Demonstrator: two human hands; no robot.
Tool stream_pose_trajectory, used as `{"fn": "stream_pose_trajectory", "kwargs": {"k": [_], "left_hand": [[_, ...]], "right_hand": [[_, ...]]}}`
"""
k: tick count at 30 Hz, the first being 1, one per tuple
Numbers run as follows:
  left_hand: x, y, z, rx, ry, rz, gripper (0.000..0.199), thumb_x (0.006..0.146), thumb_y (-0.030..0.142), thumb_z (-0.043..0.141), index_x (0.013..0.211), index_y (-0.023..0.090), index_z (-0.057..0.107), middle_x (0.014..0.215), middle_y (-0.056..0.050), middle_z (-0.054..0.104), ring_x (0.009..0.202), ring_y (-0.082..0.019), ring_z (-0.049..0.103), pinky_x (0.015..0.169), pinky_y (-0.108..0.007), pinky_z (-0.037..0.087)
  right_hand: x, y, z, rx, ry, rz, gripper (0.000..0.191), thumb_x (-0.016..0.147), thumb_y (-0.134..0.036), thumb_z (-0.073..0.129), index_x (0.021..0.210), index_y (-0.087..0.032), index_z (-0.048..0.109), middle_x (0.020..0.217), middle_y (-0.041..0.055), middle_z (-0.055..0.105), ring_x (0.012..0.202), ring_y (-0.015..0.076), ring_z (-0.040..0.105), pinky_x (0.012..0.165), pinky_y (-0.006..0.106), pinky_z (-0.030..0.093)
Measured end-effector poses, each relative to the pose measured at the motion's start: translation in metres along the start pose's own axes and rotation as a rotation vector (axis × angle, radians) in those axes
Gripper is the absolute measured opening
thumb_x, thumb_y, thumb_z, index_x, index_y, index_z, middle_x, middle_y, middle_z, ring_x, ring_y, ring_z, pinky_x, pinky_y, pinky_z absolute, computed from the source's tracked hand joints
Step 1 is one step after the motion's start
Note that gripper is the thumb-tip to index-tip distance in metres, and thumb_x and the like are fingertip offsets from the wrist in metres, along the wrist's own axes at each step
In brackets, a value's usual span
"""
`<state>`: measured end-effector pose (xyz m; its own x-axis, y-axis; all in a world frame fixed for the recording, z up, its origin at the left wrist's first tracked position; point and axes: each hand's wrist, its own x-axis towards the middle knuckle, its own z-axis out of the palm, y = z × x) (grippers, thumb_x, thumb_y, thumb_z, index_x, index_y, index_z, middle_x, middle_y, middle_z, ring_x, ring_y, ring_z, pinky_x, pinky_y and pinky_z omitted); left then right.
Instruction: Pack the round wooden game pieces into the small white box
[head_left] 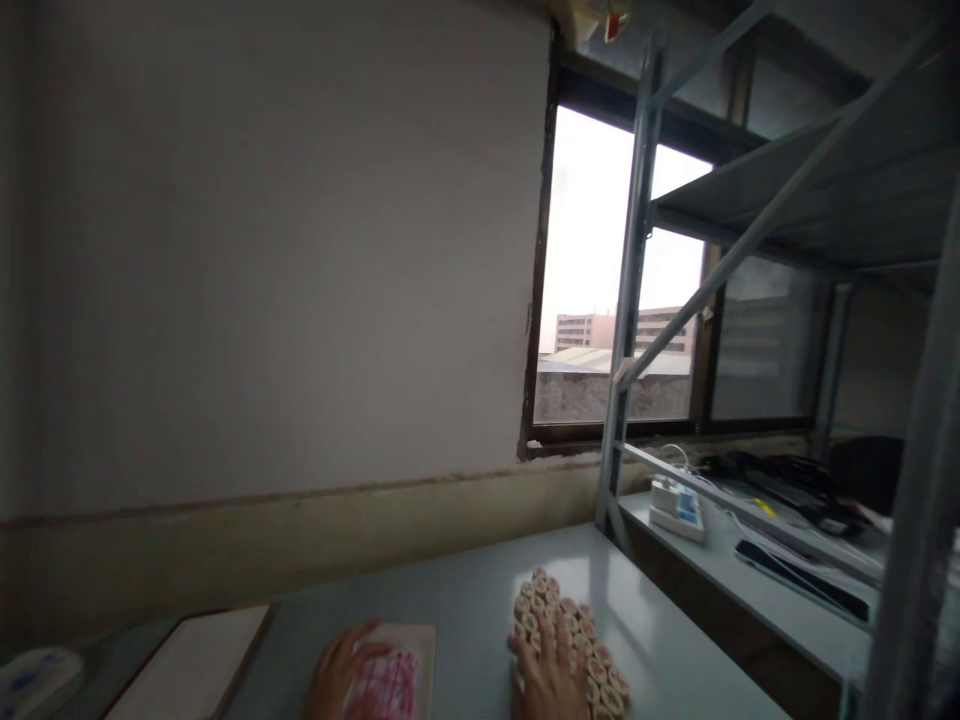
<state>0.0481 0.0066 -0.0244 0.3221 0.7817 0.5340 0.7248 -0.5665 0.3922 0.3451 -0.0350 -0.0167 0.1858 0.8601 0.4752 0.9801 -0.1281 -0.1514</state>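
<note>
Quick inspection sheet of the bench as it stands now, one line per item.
Surface: grey table, bare in the middle.
Job's things: cluster of small round pieces under the right hand; flat board with pink markings under the left hand.
Clutter: second pale board at left; a white and blue object at the far left edge, too blurred to name.
Grippers: both hands flat, fingers spread, gripping nothing.
Cables: white wires by a power strip on the lower shelf.
Surroundings: plain wall, window, metal shelving at right.
</note>
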Motion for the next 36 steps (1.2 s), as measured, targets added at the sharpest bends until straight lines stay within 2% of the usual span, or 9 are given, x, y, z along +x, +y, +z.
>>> {"fn": "stream_pose_trajectory", "kwargs": {"k": [4,7,13,16,20,26,30,34,36], "left_hand": [[0.017,0.008,-0.017,-0.020,-0.052,-0.190,0.038,0.072,0.038,0.049,0.105,0.024,0.060,0.121,-0.006,0.053,0.114,-0.024,0.044,0.097,-0.044,0.034],[0.023,0.006,-0.026,-0.102,-0.069,-0.187,0.037,0.070,0.028,0.048,0.103,0.020,0.060,0.114,-0.007,0.056,0.110,-0.021,0.047,0.096,-0.040,0.035],[0.012,-0.026,-0.026,-0.185,0.249,-0.333,0.047,0.073,0.043,0.045,0.110,0.015,0.052,0.100,-0.008,0.059,0.072,-0.019,0.055,0.077,-0.037,0.046],[0.012,-0.028,-0.021,-0.257,0.161,-0.325,0.045,0.073,0.045,0.045,0.104,0.015,0.056,0.093,-0.007,0.061,0.066,-0.018,0.055,0.070,-0.034,0.048],[0.017,-0.019,-0.022,-0.322,-0.044,-0.239,0.034,0.075,0.042,0.044,0.088,0.017,0.064,0.091,-0.006,0.063,0.082,-0.020,0.057,0.077,-0.032,0.045],[0.014,0.003,-0.033,-0.307,-0.061,-0.310,0.027,0.073,0.026,0.045,0.089,0.015,0.064,0.091,-0.007,0.064,0.081,-0.018,0.057,0.076,-0.030,0.044],[0.015,0.009,-0.034,-0.312,-0.049,-0.345,0.025,0.070,0.019,0.048,0.088,0.015,0.065,0.088,-0.006,0.065,0.078,-0.015,0.057,0.074,-0.026,0.043],[0.015,0.010,-0.033,-0.267,-0.056,-0.338,0.026,0.070,0.018,0.049,0.089,0.014,0.065,0.085,-0.005,0.065,0.070,-0.013,0.054,0.069,-0.024,0.041],[0.015,0.009,-0.032,-0.284,-0.080,-0.318,0.026,0.072,0.021,0.049,0.090,0.014,0.066,0.083,-0.004,0.066,0.067,-0.013,0.054,0.066,-0.023,0.040]], "right_hand": [[-0.022,0.012,-0.015,-0.011,0.022,0.020,0.041,0.072,-0.019,0.049,0.105,-0.040,0.060,0.116,0.0031,0.056,0.116,0.0354,0.040,0.098,0.061,0.010],[-0.027,0.001,-0.030,0.011,0.034,0.009,0.034,0.077,-0.020,0.046,0.101,-0.037,0.063,0.114,0.0022,0.057,0.116,0.0320,0.041,0.100,0.059,0.003],[-0.026,-0.011,-0.042,0.097,0.022,0.024,0.029,0.073,-0.019,0.054,0.095,-0.035,0.065,0.111,-0.0007,0.059,0.113,0.0293,0.044,0.101,0.057,0.002],[-0.024,-0.014,-0.039,0.156,0.021,-0.021,0.033,0.079,-0.014,0.046,0.101,-0.033,0.062,0.108,-0.0016,0.061,0.109,0.0228,0.047,0.103,0.049,0.010],[-0.023,-0.018,-0.038,0.206,-0.036,-0.094,0.037,0.081,-0.005,0.038,0.096,-0.029,0.063,0.100,-0.0014,0.063,0.101,0.0171,0.051,0.095,0.037,0.025],[-0.020,-0.019,-0.042,0.443,-0.001,-0.107,0.027,0.085,-0.018,0.037,0.095,-0.019,0.062,0.098,0.0056,0.061,0.095,0.0175,0.052,0.085,0.031,0.034],[0.001,-0.056,-0.041,0.720,0.023,-0.212,0.024,0.082,-0.023,0.041,0.094,-0.015,0.061,0.093,0.0074,0.061,0.087,0.0165,0.054,0.082,0.030,0.038],[0.015,-0.112,-0.035,0.898,-0.293,-0.541,0.020,0.079,-0.017,0.046,0.092,-0.016,0.061,0.091,0.0045,0.061,0.084,0.0123,0.054,0.078,0.023,0.040],[0.018,-0.131,-0.029,0.899,-0.376,-0.643,0.020,0.077,-0.014,0.048,0.091,-0.016,0.062,0.092,0.0041,0.061,0.084,0.0115,0.054,0.080,0.023,0.039]]}}
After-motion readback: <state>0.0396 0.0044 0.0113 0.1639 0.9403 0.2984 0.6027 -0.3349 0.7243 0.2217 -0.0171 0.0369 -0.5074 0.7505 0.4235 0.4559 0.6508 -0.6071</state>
